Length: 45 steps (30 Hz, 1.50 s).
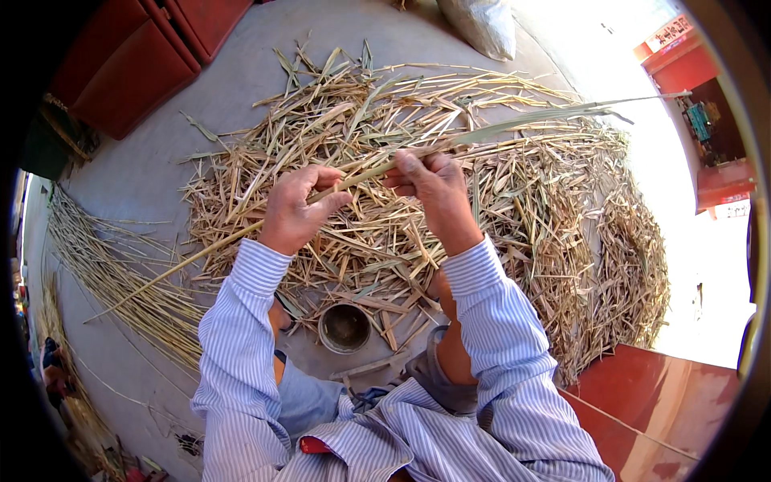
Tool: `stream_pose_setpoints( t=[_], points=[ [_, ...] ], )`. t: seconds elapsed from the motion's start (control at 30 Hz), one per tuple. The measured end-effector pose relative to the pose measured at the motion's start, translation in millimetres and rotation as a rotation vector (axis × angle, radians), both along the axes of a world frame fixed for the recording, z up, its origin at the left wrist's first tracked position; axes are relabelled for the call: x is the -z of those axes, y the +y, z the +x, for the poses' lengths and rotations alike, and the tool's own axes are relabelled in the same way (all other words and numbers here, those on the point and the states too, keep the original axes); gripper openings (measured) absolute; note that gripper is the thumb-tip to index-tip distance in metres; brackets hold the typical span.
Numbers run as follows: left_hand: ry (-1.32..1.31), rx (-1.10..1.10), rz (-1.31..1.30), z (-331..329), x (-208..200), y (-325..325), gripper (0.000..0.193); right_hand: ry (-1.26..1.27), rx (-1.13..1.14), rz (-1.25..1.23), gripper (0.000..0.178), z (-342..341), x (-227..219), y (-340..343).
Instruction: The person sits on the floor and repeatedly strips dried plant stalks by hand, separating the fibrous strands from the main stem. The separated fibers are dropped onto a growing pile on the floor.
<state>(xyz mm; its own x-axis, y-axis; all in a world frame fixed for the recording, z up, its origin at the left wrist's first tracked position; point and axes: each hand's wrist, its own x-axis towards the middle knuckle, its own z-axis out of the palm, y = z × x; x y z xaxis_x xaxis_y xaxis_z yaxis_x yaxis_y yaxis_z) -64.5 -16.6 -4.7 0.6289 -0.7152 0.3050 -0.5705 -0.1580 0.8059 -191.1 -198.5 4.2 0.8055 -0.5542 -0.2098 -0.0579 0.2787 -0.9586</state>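
Note:
A long, thin reed-like stalk slants across the view, held in front of me by both hands. My left hand pinches it between thumb and fingers, and its bare yellowish end runs down to the lower left. Further up the stalk, my right hand is closed round its leafy part. A long green leaf trails from there toward the upper right. Under my hands lies a wide heap of dry leaves and husks.
Bare stalks lie bundled at the left. A round metal tin stands on the grey floor between my feet. Red padded furniture is at the upper left, a pale sack at the back, a red panel at the lower right.

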Motion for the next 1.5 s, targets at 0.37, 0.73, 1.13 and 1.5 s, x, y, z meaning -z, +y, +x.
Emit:
stream_pose_setpoints(
  t=[0.37,0.73,1.13,1.5],
  points=[
    [0.371,0.086,0.099,31.2,-5.2,24.9,0.020,-0.177,-0.038,0.174,0.024,-11.5,2.0,-31.2],
    [0.159,-0.121,-0.086,-15.4,14.2,-13.3,0.020,-0.147,-0.021,0.132,0.024,-1.4,5.8,2.7],
    [0.463,-0.335,-0.441,28.8,-7.3,12.8,0.016,0.009,0.133,0.196,0.023,-9.7,22.7,-24.9],
    [0.394,-0.531,-0.336,76.5,-32.5,78.6,0.024,-0.013,0.197,0.085,0.024,-11.7,23.4,-34.0]
  ],
)
